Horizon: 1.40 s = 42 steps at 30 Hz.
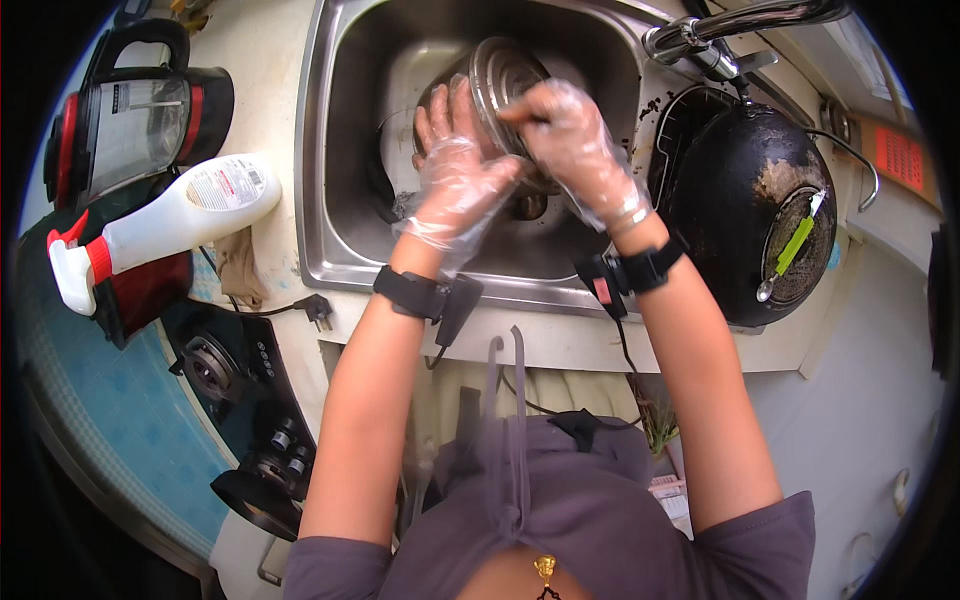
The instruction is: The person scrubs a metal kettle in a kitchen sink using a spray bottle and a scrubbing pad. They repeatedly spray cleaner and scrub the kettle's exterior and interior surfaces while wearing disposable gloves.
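Observation:
In a stainless steel sink (319,187) lies a round metal pot (487,82), tipped on its side with its ringed base turned to the right. My left hand (457,172), in a clear plastic glove, rests on the pot's side with its fingers spread. My right hand (566,135), gloved the same way, is curled at the pot's ringed base; whether it holds a small scrubber is hidden. Beneath the pot, a pale vessel or dish and a dark curved rim show in part at the sink's bottom.
Left of the sink are a white spray bottle (225,187), a glass-jugged appliance (139,127), a power plug (315,306) and a gas hob (247,375). A chrome faucet (697,45) stands at the upper right, above an upturned black wok (727,187) bearing a green-handled tool (795,246).

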### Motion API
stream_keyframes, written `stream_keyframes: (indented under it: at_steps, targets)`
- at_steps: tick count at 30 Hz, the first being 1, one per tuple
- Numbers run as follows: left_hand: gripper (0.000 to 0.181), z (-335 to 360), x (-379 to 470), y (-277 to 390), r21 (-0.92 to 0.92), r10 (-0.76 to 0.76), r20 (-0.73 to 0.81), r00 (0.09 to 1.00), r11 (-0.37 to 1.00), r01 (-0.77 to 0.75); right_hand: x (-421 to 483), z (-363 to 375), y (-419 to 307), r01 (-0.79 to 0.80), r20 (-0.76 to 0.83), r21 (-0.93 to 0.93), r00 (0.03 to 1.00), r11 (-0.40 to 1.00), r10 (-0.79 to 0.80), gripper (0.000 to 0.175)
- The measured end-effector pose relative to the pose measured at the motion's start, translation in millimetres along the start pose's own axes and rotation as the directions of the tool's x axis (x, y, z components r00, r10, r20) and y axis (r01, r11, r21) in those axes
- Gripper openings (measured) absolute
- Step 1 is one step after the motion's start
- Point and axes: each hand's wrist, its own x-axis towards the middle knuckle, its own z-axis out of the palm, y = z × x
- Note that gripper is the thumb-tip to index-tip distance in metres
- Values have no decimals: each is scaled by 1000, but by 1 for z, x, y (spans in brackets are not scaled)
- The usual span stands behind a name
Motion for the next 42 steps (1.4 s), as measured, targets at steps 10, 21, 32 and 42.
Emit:
stream_keyframes:
  at_steps: [10, 21, 32, 42]
  targets:
    - [60, 1, 47, 4, -81, -69, -175, 982, 995, 56, -80, 5, -21, -408, -218, 96, 882, 908, 419, 18]
    - [53, 11, 48, -3, -48, -35, -230, 973, 999, 24, -47, -11, -28, -308, -1, -43, 951, 950, 308, 9]
    - [53, 11, 47, -2, -52, -54, -204, 978, 998, 44, -37, -6, -25, -256, -19, -104, 967, 961, 255, 15]
    - [55, 16, 48, -6, -47, -63, -243, 968, 997, 53, -46, -2, -16, -253, -43, -103, 967, 962, 250, 13]
